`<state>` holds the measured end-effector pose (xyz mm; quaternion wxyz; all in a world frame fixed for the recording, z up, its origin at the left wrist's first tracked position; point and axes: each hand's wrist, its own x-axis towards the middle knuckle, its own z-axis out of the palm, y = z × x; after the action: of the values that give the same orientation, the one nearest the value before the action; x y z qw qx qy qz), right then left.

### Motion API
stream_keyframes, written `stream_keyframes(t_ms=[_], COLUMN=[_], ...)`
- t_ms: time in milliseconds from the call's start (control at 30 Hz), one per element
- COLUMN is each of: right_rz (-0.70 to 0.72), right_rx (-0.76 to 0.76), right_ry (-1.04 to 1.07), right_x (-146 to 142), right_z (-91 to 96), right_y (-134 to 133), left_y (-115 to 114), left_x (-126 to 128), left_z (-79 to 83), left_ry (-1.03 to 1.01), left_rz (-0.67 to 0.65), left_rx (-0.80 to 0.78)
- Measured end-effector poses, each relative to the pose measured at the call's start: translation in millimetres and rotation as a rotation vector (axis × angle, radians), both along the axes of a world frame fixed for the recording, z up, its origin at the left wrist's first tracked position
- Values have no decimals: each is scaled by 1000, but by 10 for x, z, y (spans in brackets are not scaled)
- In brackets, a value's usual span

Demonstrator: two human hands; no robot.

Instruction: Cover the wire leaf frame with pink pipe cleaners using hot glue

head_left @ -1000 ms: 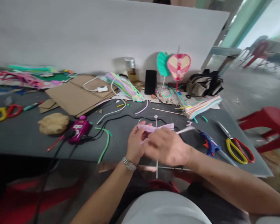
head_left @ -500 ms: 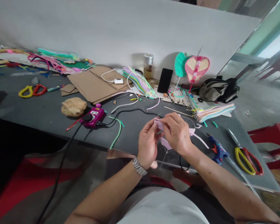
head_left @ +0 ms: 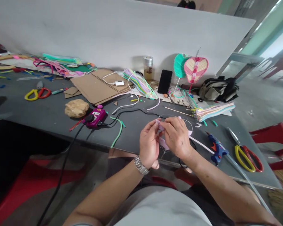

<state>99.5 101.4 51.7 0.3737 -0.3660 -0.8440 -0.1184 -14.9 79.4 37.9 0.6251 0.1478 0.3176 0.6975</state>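
Observation:
My left hand (head_left: 148, 145), with a metal watch on its wrist, pinches a lilac strip (head_left: 164, 144) at the table's front edge. Closed over the same strip from the right is my right hand (head_left: 178, 140), its fingertips meeting the left thumb. A thin wire loop (head_left: 191, 123) curves out behind the right hand, and the strip seems wrapped around it. To the right trails a pale lilac tail (head_left: 201, 144), its end near the blue glue gun (head_left: 219, 150). The fingers hide most of the work.
Scissors with yellow and red handles (head_left: 246, 158) lie right of the glue gun. A purple power socket (head_left: 96, 117) and a rock-like lump (head_left: 76, 108) sit at left. Behind are cardboard (head_left: 94, 86), bundled strips (head_left: 141, 83), a phone (head_left: 165, 81), heart-shaped fan (head_left: 195, 69) and bag (head_left: 219, 89).
Both hands stay together on the lilac strip, with small finger shifts. The right hand has turned slightly, and the strip's tail now reaches the glue gun. The camera view has shifted a little.

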Motion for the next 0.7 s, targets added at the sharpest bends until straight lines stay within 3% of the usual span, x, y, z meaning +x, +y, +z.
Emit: stream_keyframes(t_ms=[367,567,700], right_rz=[-11,-44,-112], right_rx=[-34,28,68], right_ry=[-13,-116,-141], right_x=[64,325,471], right_z=[-18,56,-5], right_y=[-22,-141,-231], left_y=[29,78,41], left_x=[54,-26,-37], left_z=[23,22,25], left_ry=[94,132,153], left_rz=[42,66,77], left_rx=[6,-6,-18])
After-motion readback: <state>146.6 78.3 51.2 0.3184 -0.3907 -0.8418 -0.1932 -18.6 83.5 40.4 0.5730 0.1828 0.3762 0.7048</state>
